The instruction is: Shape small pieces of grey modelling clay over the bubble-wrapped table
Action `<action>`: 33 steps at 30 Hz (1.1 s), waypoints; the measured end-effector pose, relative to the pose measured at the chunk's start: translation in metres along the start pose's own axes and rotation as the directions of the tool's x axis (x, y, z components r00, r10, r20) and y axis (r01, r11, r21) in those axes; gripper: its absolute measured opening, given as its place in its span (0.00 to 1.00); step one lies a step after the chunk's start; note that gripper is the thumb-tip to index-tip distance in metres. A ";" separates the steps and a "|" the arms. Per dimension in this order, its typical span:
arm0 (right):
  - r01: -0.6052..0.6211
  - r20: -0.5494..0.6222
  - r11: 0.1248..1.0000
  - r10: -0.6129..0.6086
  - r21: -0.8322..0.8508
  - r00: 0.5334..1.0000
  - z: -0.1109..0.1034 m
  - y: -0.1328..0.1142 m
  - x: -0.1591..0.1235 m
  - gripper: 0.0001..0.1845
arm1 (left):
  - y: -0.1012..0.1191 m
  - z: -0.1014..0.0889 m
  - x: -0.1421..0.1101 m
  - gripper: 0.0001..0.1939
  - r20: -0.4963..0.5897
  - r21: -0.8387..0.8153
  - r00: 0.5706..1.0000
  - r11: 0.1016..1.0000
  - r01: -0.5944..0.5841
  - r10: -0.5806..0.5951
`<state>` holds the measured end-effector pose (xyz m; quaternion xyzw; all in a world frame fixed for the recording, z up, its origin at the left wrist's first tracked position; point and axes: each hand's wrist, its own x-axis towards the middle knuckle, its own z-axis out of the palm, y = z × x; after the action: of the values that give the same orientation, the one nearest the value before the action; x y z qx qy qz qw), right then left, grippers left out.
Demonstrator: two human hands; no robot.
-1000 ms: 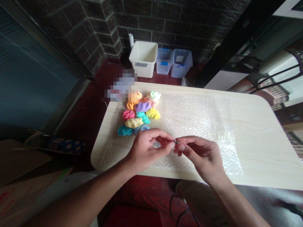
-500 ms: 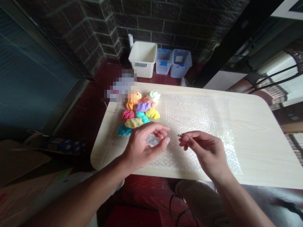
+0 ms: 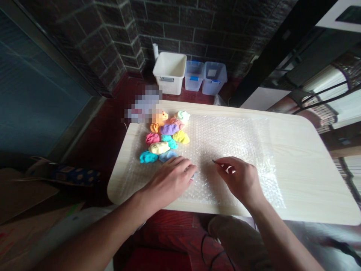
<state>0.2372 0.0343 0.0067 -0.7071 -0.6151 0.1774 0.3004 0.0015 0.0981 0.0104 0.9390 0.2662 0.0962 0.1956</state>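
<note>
Coloured clumps (image 3: 169, 129) already lie grouped on the bubble wrap (image 3: 231, 135) over the table (image 3: 304, 158) — the small dark piece (image 3: 213, 161) is held off it in the right hand's (image 3: 239, 178) narrow pinch, while the palm-down left hand (image 3: 170, 178) hides its grip.

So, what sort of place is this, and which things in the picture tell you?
Probably a room in a home or small workshop, set up for craft work: soft, coloured lumps lie on bubble wrap on a pale table, with storage bins by a brick wall.
</note>
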 end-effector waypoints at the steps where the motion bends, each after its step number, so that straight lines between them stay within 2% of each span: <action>1: 0.021 0.006 0.999 -0.021 -0.029 1.000 0.001 0.001 0.001 0.06 | 0.000 0.000 0.000 0.08 0.012 0.009 1.000 1.000 0.000 0.000; 5: 0.020 0.029 0.997 -0.018 -0.073 0.999 0.002 0.006 0.002 0.05 | 0.000 -0.001 0.000 0.04 0.016 -0.020 1.000 1.000 0.017 -0.017; 8: -0.017 0.022 0.999 0.017 -0.039 1.000 -0.001 0.003 0.001 0.06 | 0.003 -0.003 0.001 0.08 -0.024 -0.131 0.998 0.990 0.051 -0.054; 10: -0.038 0.029 0.997 0.037 0.063 0.999 -0.004 -0.004 -0.002 0.09 | 0.007 -0.005 0.002 0.11 -0.045 -0.242 0.996 0.968 0.061 -0.074; 13: -0.092 0.137 0.940 0.050 0.327 0.989 -0.005 -0.017 -0.008 0.12 | 0.013 -0.008 0.002 0.14 -0.051 -0.376 0.995 0.925 0.061 -0.087; 15: -0.103 0.221 0.880 -0.002 0.465 0.975 -0.003 -0.025 -0.013 0.12 | 0.016 -0.010 0.002 0.14 -0.064 -0.433 0.993 0.899 0.065 -0.103; 17: -0.059 0.225 0.853 -0.070 0.519 0.972 0.000 -0.031 -0.016 0.11 | 0.016 -0.011 0.001 0.14 -0.084 -0.478 0.988 0.875 0.075 -0.130; 20: -0.005 0.174 0.842 -0.106 0.540 0.979 0.002 -0.033 -0.021 0.11 | 0.014 -0.012 -0.001 0.13 -0.096 -0.562 0.981 0.822 0.086 -0.168; 23: -0.053 0.200 0.817 -0.077 0.574 0.977 0.003 -0.033 -0.025 0.11 | 0.012 -0.015 -0.001 0.11 -0.066 -0.633 0.984 0.769 0.087 -0.166; 25: -0.093 0.223 0.806 -0.050 0.585 0.974 0.002 -0.033 -0.027 0.09 | 0.011 -0.018 -0.002 0.11 -0.043 -0.637 0.986 0.765 0.095 -0.158; 30: -0.115 0.234 0.823 -0.023 0.556 0.972 0.001 -0.037 -0.030 0.05 | 0.014 -0.018 -0.005 0.09 0.055 -0.669 0.990 0.731 0.133 -0.130; 33: -0.154 0.260 0.775 -0.013 0.613 0.966 0.000 -0.037 -0.031 0.07 | 0.016 -0.015 -0.006 0.08 0.057 -0.697 0.989 0.704 0.140 -0.140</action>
<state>0.2031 0.0067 0.0271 -0.5610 -0.5262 0.4707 0.4322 -0.0004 0.0877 0.0305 0.7726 0.2804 0.1745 0.5422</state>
